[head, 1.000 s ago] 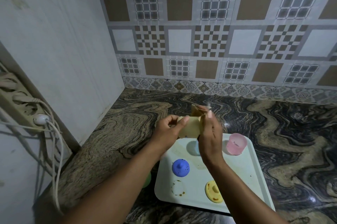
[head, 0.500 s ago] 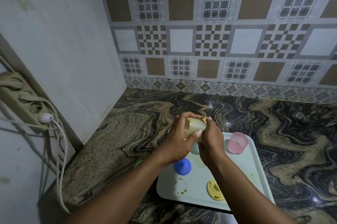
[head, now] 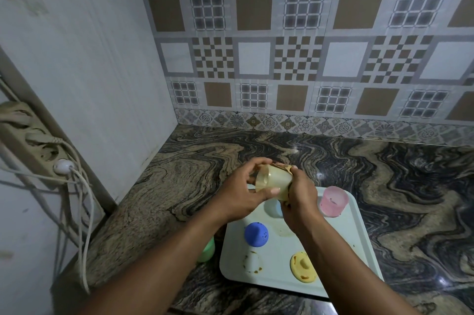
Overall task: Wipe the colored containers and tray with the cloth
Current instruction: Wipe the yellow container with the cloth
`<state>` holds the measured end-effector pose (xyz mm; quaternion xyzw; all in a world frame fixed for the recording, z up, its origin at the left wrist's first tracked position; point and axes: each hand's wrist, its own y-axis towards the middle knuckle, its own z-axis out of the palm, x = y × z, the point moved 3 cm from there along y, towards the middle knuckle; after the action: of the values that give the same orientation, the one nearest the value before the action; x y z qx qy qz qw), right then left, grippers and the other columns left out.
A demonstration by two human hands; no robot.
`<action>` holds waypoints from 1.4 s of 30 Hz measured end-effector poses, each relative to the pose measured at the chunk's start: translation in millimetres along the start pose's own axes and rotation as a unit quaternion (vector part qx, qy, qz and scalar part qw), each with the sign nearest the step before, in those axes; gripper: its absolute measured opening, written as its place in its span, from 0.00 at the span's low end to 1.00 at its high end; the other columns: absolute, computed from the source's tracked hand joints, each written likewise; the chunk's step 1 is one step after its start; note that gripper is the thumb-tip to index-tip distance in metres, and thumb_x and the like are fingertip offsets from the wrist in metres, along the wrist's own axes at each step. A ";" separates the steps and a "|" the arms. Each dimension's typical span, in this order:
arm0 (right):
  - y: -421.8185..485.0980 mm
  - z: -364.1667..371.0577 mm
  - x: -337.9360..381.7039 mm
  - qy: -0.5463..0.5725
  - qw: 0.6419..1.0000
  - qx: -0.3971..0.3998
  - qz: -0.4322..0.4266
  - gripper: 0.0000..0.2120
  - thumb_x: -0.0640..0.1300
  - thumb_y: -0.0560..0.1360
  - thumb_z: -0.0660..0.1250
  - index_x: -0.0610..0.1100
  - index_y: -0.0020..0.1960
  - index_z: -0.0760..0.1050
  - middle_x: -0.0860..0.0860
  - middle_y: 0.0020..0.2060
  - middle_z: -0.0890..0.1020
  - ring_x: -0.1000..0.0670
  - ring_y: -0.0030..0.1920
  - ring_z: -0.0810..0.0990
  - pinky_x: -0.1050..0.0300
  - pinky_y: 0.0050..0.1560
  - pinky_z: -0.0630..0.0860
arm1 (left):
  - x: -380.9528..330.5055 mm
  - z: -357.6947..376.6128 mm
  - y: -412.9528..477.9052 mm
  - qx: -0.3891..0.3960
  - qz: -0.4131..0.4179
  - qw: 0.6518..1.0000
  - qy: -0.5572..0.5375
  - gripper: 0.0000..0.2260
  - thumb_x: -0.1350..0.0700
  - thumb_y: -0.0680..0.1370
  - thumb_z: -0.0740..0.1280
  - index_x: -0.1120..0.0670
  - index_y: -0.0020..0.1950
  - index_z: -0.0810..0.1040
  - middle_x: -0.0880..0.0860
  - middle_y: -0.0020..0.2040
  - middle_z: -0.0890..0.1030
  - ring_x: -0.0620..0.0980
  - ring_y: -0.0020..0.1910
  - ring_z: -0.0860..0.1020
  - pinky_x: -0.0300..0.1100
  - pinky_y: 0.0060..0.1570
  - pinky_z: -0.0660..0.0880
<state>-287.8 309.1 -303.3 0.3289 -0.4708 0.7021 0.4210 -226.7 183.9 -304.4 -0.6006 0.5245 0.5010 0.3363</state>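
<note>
Yellow cup [head: 273,181], translucent plastic and tapered, is held on its side in the air above the far end of the tray [head: 359,250], one round end facing the left hand [head: 241,194]. The left hand grips it, fingers curled over the top and thumb beneath. A second ago this hand only pinched the cup's end between finger and thumb, and half a second ago it had already closed round it. The right hand [head: 300,196] is curled round the cup's other end and presses the cloth [head: 283,167] there. Only a brown, crumpled edge of the cloth shows now, whereas a second ago a larger flap stood up above the fingers. The cup's place over the tray is almost unchanged. The tray is pale, rectangular with rounded corners and a raised rim, and its surface is speckled with brown spots. On it are a pink frosted cup [head: 333,201], upright; a light blue cup [head: 273,208], mostly hidden by the hands; a blue domed container [head: 256,234]; a white round piece [head: 251,260] ringed with brown stain; and a yellow round piece [head: 302,267], also stained. A green container [head: 206,251] sits off the tray on the glossy, swirled stone counter [head: 384,173], partly hidden by the left forearm.
</note>
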 end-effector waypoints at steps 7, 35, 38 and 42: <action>4.4 1.9 -3.1 0.030 0.997 -0.008 0.069 0.09 0.42 0.81 0.60 0.42 0.47 0.78 0.44 0.36 0.80 0.46 0.34 0.77 0.56 0.33 0.71 | -4.2 -1.6 -1.5 0.021 0.026 0.999 0.036 0.24 0.49 0.70 0.77 0.39 0.65 0.76 0.46 0.63 0.77 0.50 0.60 0.80 0.53 0.59 0.80; 17.3 6.0 5.3 0.070 0.996 0.037 -0.052 0.14 0.41 0.82 0.57 0.38 0.53 0.80 0.40 0.47 0.86 0.42 0.46 0.84 0.52 0.49 0.82 | 9.5 -42.6 -7.1 -0.099 -0.201 0.875 -0.429 0.19 0.54 0.80 0.62 0.63 0.67 0.74 0.65 0.55 0.79 0.59 0.45 0.80 0.45 0.39 0.81; -10.5 26.8 2.7 -0.190 0.906 0.087 -0.369 0.14 0.41 0.82 0.59 0.45 0.62 0.80 0.47 0.53 0.85 0.51 0.52 0.83 0.60 0.47 0.79 | 14.1 -30.9 -5.8 -0.092 -0.221 0.871 -0.429 0.20 0.51 0.80 0.57 0.63 0.62 0.77 0.63 0.47 0.79 0.56 0.38 0.77 0.45 0.36 0.75; -19.4 31.6 -24.2 -0.357 0.734 0.208 -0.539 0.19 0.37 0.79 0.58 0.41 0.68 0.76 0.46 0.67 0.79 0.50 0.69 0.76 0.59 0.68 0.72 | 27.6 -33.8 -3.8 -0.165 -0.226 0.872 -0.402 0.19 0.48 0.80 0.57 0.61 0.56 0.79 0.60 0.44 0.79 0.54 0.39 0.77 0.47 0.39 0.71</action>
<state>-257.8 276.6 -305.9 0.8336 -0.1720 0.2688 0.4509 -216.0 145.2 -322.0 -0.4963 0.1037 0.6886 0.5184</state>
